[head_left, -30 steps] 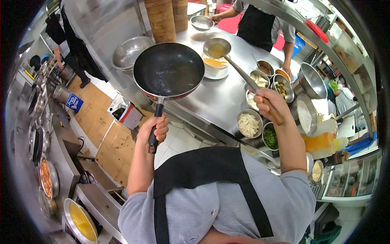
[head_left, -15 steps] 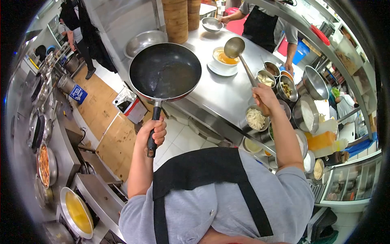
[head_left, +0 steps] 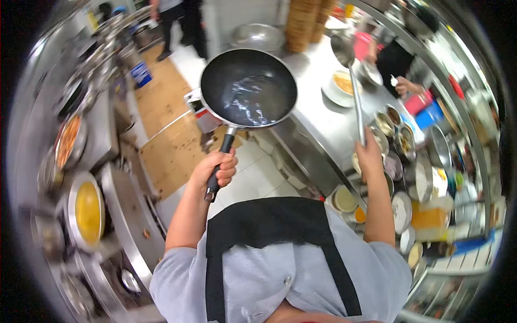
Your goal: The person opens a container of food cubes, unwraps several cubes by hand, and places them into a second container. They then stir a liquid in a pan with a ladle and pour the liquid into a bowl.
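Note:
My left hand [head_left: 216, 169] is wrapped round the black handle of a frying pan [head_left: 242, 89]. The pan is held up in front of me, with shiny liquid-like reflections on its dark inside. In my right hand [head_left: 370, 156] is the long metal handle of a ladle [head_left: 343, 49], its bowl raised over the steel counter. Near the ladle stands a white bowl [head_left: 344, 82] of orange-coloured food on a white plate. Several metal containers of ingredients are close to my right hand, including one with pale chunks [head_left: 384, 125].
To my left, a pan of yellow liquid [head_left: 88, 212] and a pan of reddish food [head_left: 69, 141] sit by the stove. The steel counter [head_left: 318, 126] runs along my right, with a co-worker's hand [head_left: 408, 87] across it. Another person [head_left: 175, 21] stands at the back left.
The view has turned left, so the surroundings shift rightward. Bright, rippled reflections now show in the pan. The ladle is more upright. The co-worker's hand now holds something small and white.

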The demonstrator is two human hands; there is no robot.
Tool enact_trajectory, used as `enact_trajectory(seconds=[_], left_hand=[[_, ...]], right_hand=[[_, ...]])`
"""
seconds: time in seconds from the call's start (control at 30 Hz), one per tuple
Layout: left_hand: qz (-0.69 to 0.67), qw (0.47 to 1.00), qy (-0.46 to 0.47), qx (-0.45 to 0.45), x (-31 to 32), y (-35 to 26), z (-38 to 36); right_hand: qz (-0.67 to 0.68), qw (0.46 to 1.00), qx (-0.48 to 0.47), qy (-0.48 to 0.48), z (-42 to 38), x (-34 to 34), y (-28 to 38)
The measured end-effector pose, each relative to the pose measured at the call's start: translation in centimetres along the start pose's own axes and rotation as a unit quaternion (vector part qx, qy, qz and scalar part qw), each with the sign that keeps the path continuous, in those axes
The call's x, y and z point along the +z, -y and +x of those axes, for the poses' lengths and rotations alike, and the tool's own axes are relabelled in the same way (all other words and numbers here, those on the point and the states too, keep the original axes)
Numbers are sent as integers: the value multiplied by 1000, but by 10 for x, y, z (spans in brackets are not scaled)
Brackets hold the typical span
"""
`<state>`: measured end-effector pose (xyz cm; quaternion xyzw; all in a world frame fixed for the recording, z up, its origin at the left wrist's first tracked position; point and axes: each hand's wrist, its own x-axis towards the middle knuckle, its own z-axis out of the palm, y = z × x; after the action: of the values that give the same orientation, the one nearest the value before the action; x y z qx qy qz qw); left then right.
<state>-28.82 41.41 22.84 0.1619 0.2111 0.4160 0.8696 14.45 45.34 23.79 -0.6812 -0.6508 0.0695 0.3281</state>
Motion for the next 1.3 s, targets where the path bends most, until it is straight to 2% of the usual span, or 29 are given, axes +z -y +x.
enact_trajectory(seconds=[0.07, 0.1, 0.23, 0.37, 0.47, 0.53, 0.7, 0.83, 0.87, 0.9, 1.1, 1.23, 1.3], left_hand=[[-1, 1000, -8, 21, 5, 14, -21], [1, 999, -17, 35, 7, 23, -33], [23, 994, -7, 110, 34, 68, -87], [14, 971, -56, 231, 77, 143, -137], [-28, 947, -109, 300, 100, 187, -193], [-8, 929, -149, 338, 108, 210, -228], [-24, 869, -248, 429, 142, 277, -302], [-100, 822, -246, 504, 159, 325, -356], [-124, 811, -222, 527, 156, 335, -378], [-126, 804, -191, 549, 160, 345, -393], [-152, 735, -182, 636, 189, 389, -511], [-114, 688, -286, 657, 213, 403, -612], [-127, 679, -263, 673, 217, 408, -668]], right_hand=[[140, 990, 14, 25, -15, 3, 15], [220, 967, 95, 88, -26, -6, 40], [347, 923, 5, 165, -51, 15, 67], [440, 865, -78, 230, -74, 43, 62], [448, 829, -110, 315, -108, 50, 79], [453, 801, -147, 363, -126, 61, 89], [466, 723, -163, 483, -175, 67, 115], [460, 670, -207, 544, -209, 64, 140], [458, 662, -218, 552, -225, 64, 151], [456, 653, -228, 560, -236, 62, 155], [453, 614, -254, 595, -324, 41, 201], [455, 590, -239, 623, -406, 26, 233], [453, 576, -228, 641, -445, 17, 245]])
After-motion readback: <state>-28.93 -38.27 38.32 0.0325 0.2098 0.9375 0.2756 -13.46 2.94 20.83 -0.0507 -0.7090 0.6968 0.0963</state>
